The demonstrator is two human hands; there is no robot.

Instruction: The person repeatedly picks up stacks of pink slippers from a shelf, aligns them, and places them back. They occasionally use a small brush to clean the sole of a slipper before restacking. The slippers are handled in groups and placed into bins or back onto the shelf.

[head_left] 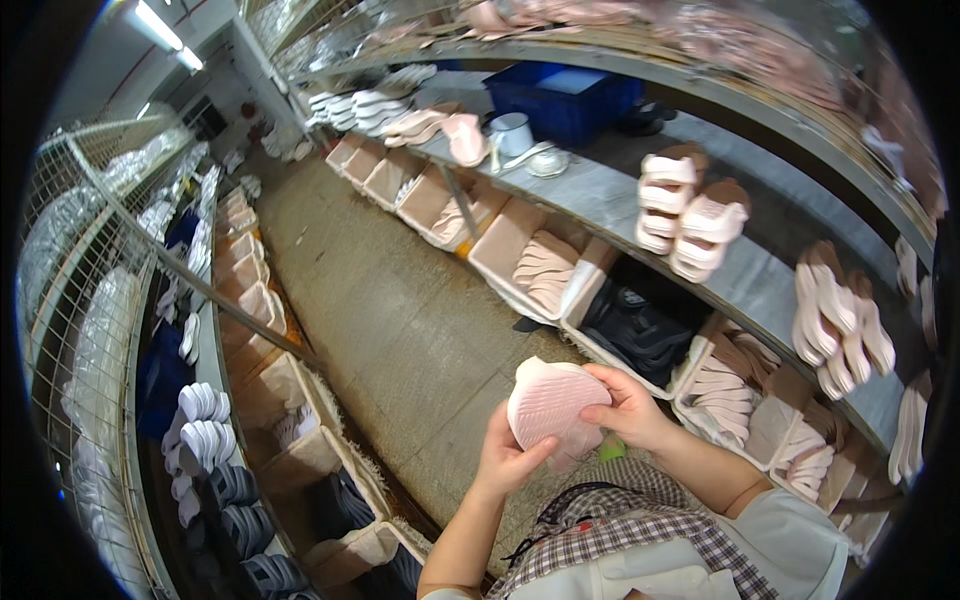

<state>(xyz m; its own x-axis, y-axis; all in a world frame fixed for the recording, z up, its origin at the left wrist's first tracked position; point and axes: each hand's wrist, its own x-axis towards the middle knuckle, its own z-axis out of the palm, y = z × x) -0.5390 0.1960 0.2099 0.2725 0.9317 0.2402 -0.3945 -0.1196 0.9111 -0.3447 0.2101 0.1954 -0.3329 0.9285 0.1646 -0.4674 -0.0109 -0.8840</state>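
In front of my body I hold a pale pink shoe part (552, 402) with diagonal ribs and a whitish edge. It may be several layers, but I cannot tell how many. My left hand (508, 456) grips its lower left side, thumb lying across the ribbed face. On its right side my right hand (634, 408) pinches it, the thumb pressed on the front and the fingers mostly behind. Just below the right hand, something small and green (611, 447) shows next to my checked apron (690, 520).
On the right, a metal shelf (590, 195) carries white sandals (692, 215), a metal cup (511, 134) and a blue crate (560, 100). Bins of pink (545, 270) and black shoe parts (640, 325) stand beneath. Left of the aisle floor (370, 270) are more bins (330, 400) and a wire-mesh rack (60, 260).
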